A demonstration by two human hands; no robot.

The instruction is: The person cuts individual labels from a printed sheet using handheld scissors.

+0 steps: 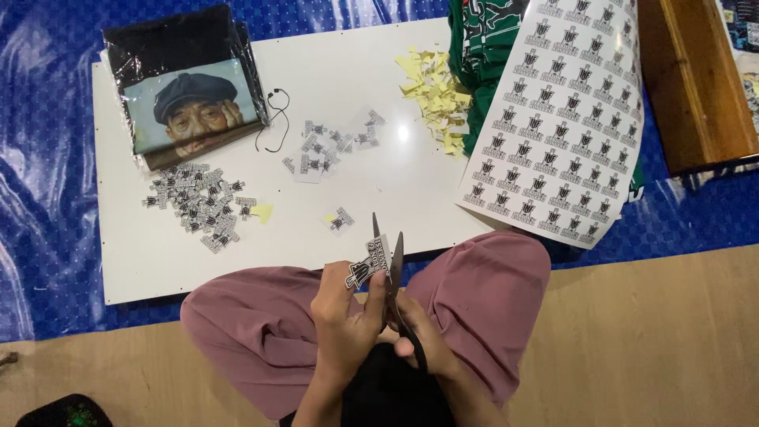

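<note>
The left hand (pixel 344 316) pinches a small black-and-white sticker (pixel 368 267) between thumb and fingers above the lap, while the right hand (pixel 423 336) is clenched around the handles of scissors (pixel 393 265) whose parted blades straddle the sticker's edge. Ahead on the white counter (pixel 371 95) lie a pile of cut stickers (pixel 198 205), yellow paper scraps (pixel 435 95), a printed sticker sheet (pixel 557 119), a wrapped black shirt (pixel 186 87) and a thin black cord (pixel 275 120).

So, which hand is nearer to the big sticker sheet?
Right. The right hand on the scissors lies on the sticker sheet's side; the left hand, holding a cut sticker, is farther.
</note>
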